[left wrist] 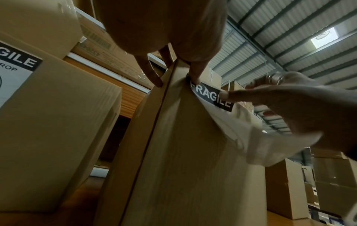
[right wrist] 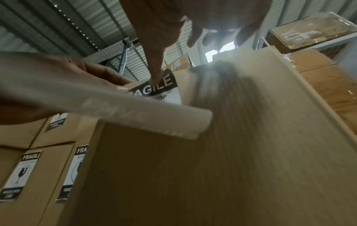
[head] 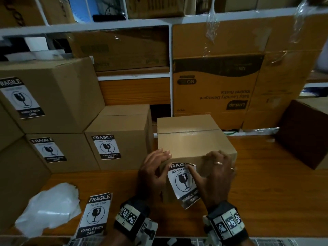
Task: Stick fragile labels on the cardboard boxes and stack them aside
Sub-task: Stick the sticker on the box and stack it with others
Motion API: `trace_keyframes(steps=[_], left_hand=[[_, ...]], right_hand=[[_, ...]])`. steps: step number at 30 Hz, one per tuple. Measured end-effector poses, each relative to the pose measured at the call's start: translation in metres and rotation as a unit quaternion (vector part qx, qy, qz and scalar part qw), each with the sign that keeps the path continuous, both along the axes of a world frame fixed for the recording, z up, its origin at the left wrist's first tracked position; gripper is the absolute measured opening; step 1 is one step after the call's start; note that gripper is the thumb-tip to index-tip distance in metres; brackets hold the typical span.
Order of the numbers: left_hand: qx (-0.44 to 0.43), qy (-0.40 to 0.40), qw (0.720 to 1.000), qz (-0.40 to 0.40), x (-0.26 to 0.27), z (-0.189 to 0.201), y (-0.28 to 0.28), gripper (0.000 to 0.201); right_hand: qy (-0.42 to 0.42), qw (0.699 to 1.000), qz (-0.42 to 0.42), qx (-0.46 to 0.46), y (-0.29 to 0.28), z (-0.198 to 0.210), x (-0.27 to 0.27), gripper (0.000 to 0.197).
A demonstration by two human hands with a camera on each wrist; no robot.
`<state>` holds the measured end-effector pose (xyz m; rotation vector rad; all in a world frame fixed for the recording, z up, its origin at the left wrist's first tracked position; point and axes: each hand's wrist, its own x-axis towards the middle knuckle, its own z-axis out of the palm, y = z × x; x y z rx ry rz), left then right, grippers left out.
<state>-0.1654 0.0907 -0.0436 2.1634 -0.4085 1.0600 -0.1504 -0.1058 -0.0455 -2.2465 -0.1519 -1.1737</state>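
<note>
A small taped cardboard box (head: 191, 144) stands on the wooden table (head: 266, 201). A black-and-white FRAGILE label (head: 184, 181) lies against its front face. The label's top strip touches the cardboard, while its lower part curls away from the box (right wrist: 212, 168). My left hand (head: 159, 162) rests over the box's top left edge, and its thumb (left wrist: 194, 76) presses the label's (left wrist: 212, 97) upper left corner. My right hand (head: 213, 164) lies over the top right edge, with its thumb (right wrist: 156, 71) pressing on the printed word of the label (right wrist: 154, 90).
Labelled boxes are stacked at the left: one (head: 117, 139) right beside the box, two more (head: 48, 96) (head: 58, 153) further left. A spare label (head: 96, 213) and crumpled white backing paper (head: 51, 205) lie at the front left. A dark box (head: 305, 132) stands right; shelved cartons (head: 218, 82) stand behind.
</note>
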Motion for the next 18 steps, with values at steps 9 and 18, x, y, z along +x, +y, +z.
trace_keyframes(steps=[9,18], left_hand=[[0.010,-0.044,0.999,-0.014,0.011,-0.013,0.001,0.031],[0.073,-0.010,0.997,-0.008,0.007,-0.037,-0.007,0.076]], right_hand=[[-0.008,0.989,0.148,-0.015,-0.006,-0.007,0.026,0.034],[-0.036,0.981,0.166,-0.092,-0.021,-0.016,0.032,0.044]])
